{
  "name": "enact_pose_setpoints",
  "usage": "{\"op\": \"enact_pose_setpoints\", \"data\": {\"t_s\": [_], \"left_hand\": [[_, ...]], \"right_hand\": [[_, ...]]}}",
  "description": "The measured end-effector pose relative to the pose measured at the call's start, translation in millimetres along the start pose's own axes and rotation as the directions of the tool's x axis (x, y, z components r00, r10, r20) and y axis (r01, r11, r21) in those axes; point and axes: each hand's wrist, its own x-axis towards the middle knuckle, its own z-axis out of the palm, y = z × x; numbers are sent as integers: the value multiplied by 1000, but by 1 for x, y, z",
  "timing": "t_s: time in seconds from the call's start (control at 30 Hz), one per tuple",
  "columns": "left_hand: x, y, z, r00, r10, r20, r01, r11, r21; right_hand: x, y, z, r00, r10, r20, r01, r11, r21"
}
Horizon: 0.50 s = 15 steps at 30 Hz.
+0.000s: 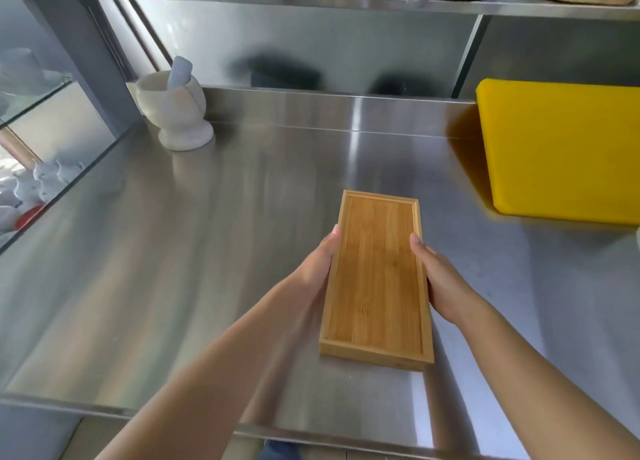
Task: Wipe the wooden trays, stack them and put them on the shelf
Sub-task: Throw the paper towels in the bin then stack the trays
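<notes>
Head view shows one wooden tray [375,279], or possibly a close stack of trays; the near end wall reads as thicker than a single rim, but the seam cannot be confirmed. It sits lengthwise between the two hands, its far end pointing away from the person. Whether its base rests on the steel counter [173,269] or hovers just above it cannot be told; a shadow lies close under the near edge.

The left hand [317,269] clasps the tray's left long side, thumb tip resting on the rim and the other fingers hidden beneath or behind the wall. The right hand [438,279] grips the opposite long side in the same fashion, thumb on the rim. Both hands are closed onto the tray; neither is free.

No cloth is visible near the fingers or elsewhere on the counter, and the tray's inner face looks dry and clean.

Judgement: the wiping stage appears finished, and the step in hand is the carrying of the tray toward storage.

Beyond the fingertips and well above them runs the steel shelf [311,2], already holding containers. A mortar and pestle [176,109] stands far ahead to the left of the left hand; a yellow cutting board [561,151] lies ahead to the right of the right hand.

The next move calls for a level, two-handed lift up and forward to the shelf, into a free gap between the items there.
</notes>
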Motion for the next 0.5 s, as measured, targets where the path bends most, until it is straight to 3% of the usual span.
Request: {"op": "enact_pose_setpoints", "data": {"t_s": [0.13, 0.3, 0.5], "left_hand": [[33, 8, -8, 995, 22, -93, -20, 1000, 21], [67, 17, -12, 997, 24, -74, -27, 999, -41], [93, 12, -11, 987, 51, -155, -63, 995, -75]], "right_hand": [[18, -10, 0, 999, -2, -43, 4, 998, 58], [41, -20, 2, 986, -19, -166, 14, 1000, -27], [62, -22, 3, 969, -36, -246, 19, 997, -70]]}}
